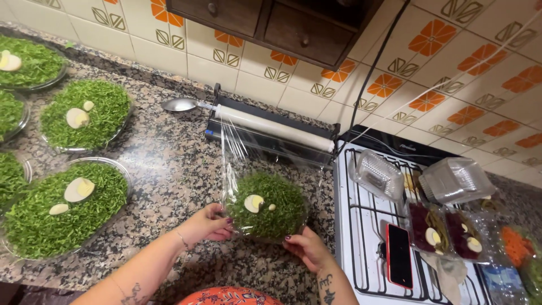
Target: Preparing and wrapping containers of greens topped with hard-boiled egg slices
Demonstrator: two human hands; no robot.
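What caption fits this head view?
Both hands hold a plate of shredded greens under cling film pulled from a dispenser.

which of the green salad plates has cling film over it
The plate of greens held between the left hand and right hand, below the film dispenser. The plates at left lie uncovered.

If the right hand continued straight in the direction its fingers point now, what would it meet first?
The right hand points up-left and already touches the film-covered plate of greens, so it would meet that plate first. Beyond it stands the cling film dispenser; depth is unclear.
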